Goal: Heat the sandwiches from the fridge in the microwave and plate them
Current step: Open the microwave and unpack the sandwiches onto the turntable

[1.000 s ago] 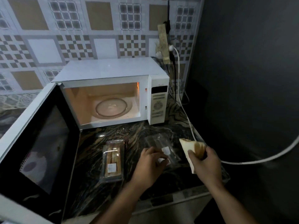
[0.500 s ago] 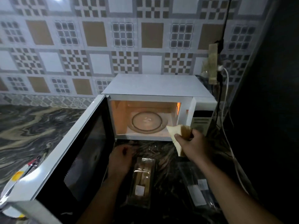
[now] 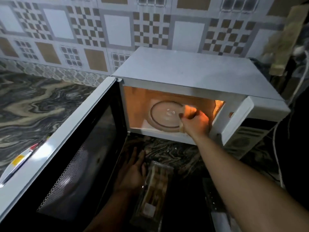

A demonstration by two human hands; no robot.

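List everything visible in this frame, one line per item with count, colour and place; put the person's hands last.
microwave: one, white, on the counter against the tiled wall, interior lit orange.
microwave door: one, white frame with dark window, swung open to the left.
turntable: one, clear glass, inside the microwave.
sandwich: one, pale bread, held over the turntable's right edge.
packaged sandwich: one, clear wrap, on the counter below the microwave.
empty wrapper: one, clear, on the counter right of it.
counter: one, dark marbled.
cable: one, white, far right.
right hand: grips the sandwich inside the microwave.
left hand: rests flat on the counter beside the packaged sandwich.
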